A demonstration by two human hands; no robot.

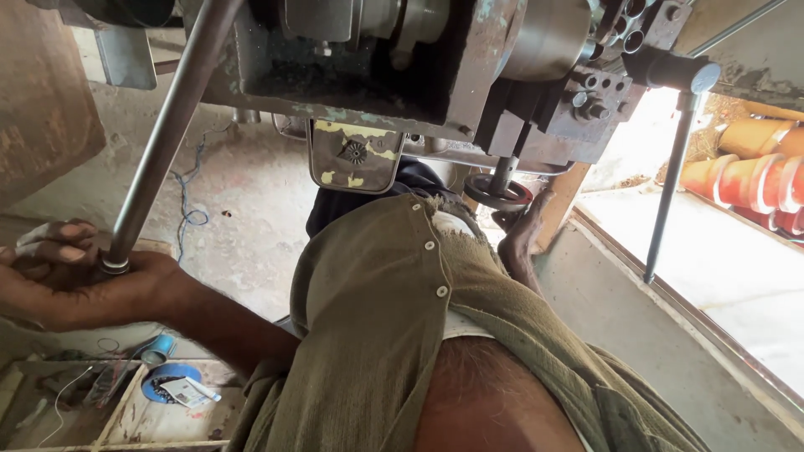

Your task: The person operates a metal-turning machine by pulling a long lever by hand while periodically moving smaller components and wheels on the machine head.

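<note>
While left hand (71,272) grips smooth round steel rod (163,138), right hand (521,238) touches handwheel (497,192)

The floor (243,192) is grey concrete, dusty and stained, and a thin blue wire (188,197) lies on it in loose loops. Low on the left sits a shallow wooden tray (117,418), and in it lie a roll of blue tape (167,381), a small blue tube (157,349) and a bit of paper (191,392). On the right, past a long ledge (695,326), orange clay pipes (745,180) lie side by side on the pale ground.
</note>
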